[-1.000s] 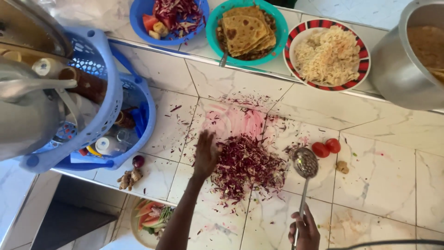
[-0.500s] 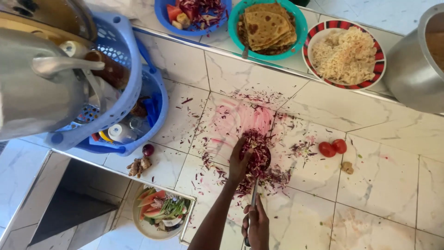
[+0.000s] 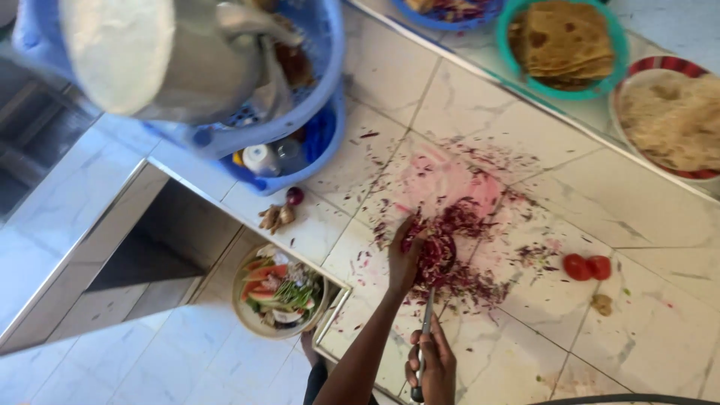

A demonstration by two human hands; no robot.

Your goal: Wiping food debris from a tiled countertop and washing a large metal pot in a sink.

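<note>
Left hand (image 3: 406, 259) cupped against a heap of shredded red cabbage (image 3: 450, 251) on the pink-stained marble counter (image 3: 645, 315) — right hand (image 3: 433, 365) closed around the handle of a metal ladle (image 3: 435, 262) whose bowl sits in the heap; 2 tomato pieces (image 3: 587, 267) lie nearby

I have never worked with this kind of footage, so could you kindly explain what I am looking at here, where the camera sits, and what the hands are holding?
No machine here: a camera on a person's head looks down at their two bare hands. The right hand grips the handle of a metal spoon. The left hand pushes shredded red cabbage onto it. All this lies on a tiled counter stained pink. Nearby sit two tomato halves, a blue basket, and bowls of flatbread and noodles.
</note>
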